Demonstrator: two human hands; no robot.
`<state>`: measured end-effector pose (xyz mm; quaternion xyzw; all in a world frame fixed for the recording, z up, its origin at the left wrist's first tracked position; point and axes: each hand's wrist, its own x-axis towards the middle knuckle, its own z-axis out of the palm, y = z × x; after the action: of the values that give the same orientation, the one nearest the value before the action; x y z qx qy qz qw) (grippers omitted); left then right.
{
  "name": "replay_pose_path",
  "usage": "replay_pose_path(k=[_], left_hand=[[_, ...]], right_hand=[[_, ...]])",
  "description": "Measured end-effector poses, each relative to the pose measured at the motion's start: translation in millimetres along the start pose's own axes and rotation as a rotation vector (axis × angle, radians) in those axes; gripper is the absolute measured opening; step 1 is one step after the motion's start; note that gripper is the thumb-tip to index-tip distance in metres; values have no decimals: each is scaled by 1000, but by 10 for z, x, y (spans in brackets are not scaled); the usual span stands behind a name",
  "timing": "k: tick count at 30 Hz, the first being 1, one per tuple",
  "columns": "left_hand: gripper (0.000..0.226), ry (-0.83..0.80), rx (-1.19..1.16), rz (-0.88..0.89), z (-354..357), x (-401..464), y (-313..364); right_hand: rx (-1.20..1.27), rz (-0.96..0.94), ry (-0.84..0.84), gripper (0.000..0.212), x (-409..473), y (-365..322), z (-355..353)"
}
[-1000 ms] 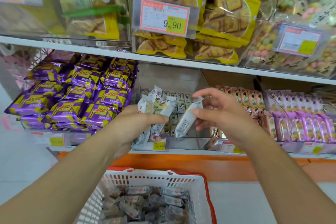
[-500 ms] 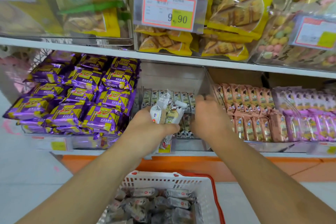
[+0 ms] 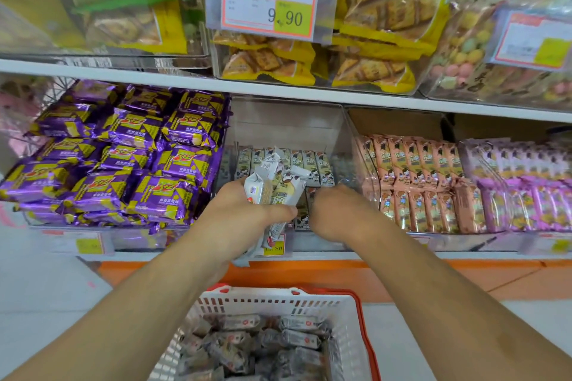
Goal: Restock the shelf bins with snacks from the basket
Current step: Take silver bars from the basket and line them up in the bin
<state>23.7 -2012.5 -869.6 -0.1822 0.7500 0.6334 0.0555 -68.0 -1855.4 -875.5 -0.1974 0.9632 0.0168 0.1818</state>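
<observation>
My left hand [image 3: 247,213] grips a bundle of white snack packs [image 3: 275,185] in front of the clear middle bin [image 3: 343,133] on the lower shelf. My right hand [image 3: 334,210] reaches down into that bin; its fingers are hidden behind its back, so whether it holds a pack cannot be seen. A row of matching white packs [image 3: 297,161] stands upright at the back of the bin. Below, the white basket [image 3: 278,303] with a red rim holds several more wrapped snacks [image 3: 266,346].
Purple snack packs [image 3: 123,158] fill the bin to the left. Pink packs [image 3: 414,182] and lilac packs [image 3: 520,189] fill those to the right. The upper shelf [image 3: 278,90] carries yellow biscuit bags [image 3: 371,40] behind a 9.90 price tag [image 3: 269,3]. An orange base runs beneath the shelf.
My right hand carried a white pack from in front of the shelf down into the middle bin. My left hand moved closer to the bin with its bundle.
</observation>
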Motion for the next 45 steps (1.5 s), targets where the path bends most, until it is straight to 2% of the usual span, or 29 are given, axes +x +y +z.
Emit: replay_pose_path(k=[3,8,11,12,15,16,18,20,21,25,28,30,34,37,40,42,45], left_hand=[[36,-6,-13,11,-4,-3,-1],[34,-26,-46,23,8,-17,11],[33,-18,-54,25,15,-18,7],[32,-14,-59,24,16,-19,6],[30,-21,-93,31,21,-19,13],[29,-26,-110,40,30,-20,16],[28,-29,-155,65,50,-31,26],[26,-39,-202,93,76,-46,44],[25,-51,-224,107,90,-61,59],[24,-81,-296,110,114,-104,78],[24,-116,-374,66,100,-119,73],[23,-106,-461,16,86,-117,71],[25,-32,-645,-21,98,-86,64],[26,10,-723,-12,131,-60,39],[26,57,-742,13,141,-47,42],[24,107,-739,34,134,-44,58],[23,155,-648,78,140,-31,76]], right_hand=[[-36,-45,-113,21,-4,-16,18],[37,-39,-237,36,51,-61,96],[82,37,-223,53,30,-75,152],[130,53,-156,50,-21,-79,121],[372,53,127,6,-122,-24,50],[479,34,174,12,-159,-8,9],[880,10,172,25,-199,-26,-56],[1317,-10,75,14,-268,-77,-133],[1438,-18,32,12,-317,-101,-176],[1420,-47,38,31,-417,-134,-185],[1435,-40,95,17,-367,-101,-166],[1592,-19,114,11,-332,-53,-180],[1891,-21,151,13,-291,87,-208],[1881,-76,159,24,-273,141,-170],[1790,-134,144,25,-296,153,-158],[1543,-175,222,27,-310,203,-181],[953,-283,372,21,-349,288,-273]])
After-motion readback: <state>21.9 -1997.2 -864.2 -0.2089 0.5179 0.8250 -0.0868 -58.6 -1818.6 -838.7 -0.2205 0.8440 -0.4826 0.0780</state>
